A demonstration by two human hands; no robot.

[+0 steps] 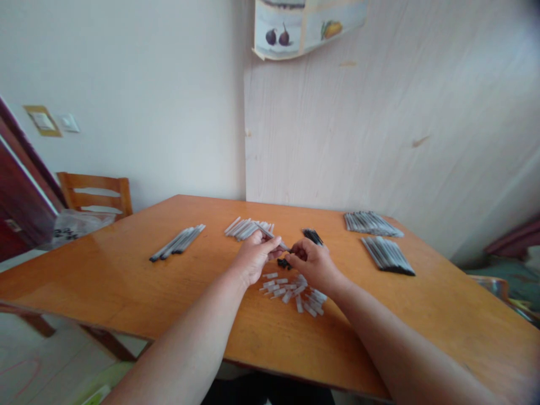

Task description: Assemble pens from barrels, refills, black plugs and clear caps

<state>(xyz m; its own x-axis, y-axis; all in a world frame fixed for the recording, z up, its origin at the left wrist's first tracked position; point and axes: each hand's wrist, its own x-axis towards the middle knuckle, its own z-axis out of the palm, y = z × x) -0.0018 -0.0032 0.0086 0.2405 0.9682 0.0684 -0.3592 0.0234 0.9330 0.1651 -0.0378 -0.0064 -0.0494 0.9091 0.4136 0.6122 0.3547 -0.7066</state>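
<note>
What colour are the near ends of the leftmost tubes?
The leftmost tubes have black near ends, best seen in the head view.

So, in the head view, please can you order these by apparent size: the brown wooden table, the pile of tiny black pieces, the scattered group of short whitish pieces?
1. Brown wooden table, by far largest
2. Scattered group of short whitish pieces
3. Pile of tiny black pieces, clearly smallest

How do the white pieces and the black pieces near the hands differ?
The white pieces are pale, the black pieces dark. The white pieces spread widely, nearer the camera; the black pieces sit in a smaller clump beyond them. Both lie on the table.
</note>
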